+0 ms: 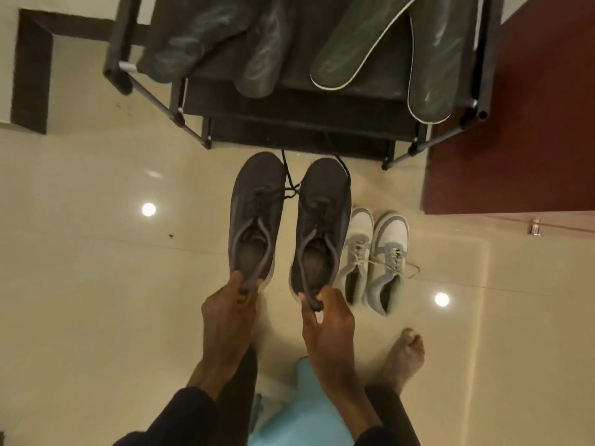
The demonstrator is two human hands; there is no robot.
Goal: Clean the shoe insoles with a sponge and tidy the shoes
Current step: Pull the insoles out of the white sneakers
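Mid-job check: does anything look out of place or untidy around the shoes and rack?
Yes. The dark shoes have dark laces untied, crossing between the toes. On the white sneakers, pale laces trail loose over the floor. The insoles lie crooked on the rack, some tips overhanging its front edge. A brown speck sits further left.

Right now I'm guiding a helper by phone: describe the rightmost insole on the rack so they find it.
Find the black shoe rack on the tiled floor. Four insoles lie on its top shelf. The rightmost insole runs along the right edge, pale-rimmed end overhanging the front, while its pale-rimmed neighbour lies slanted.
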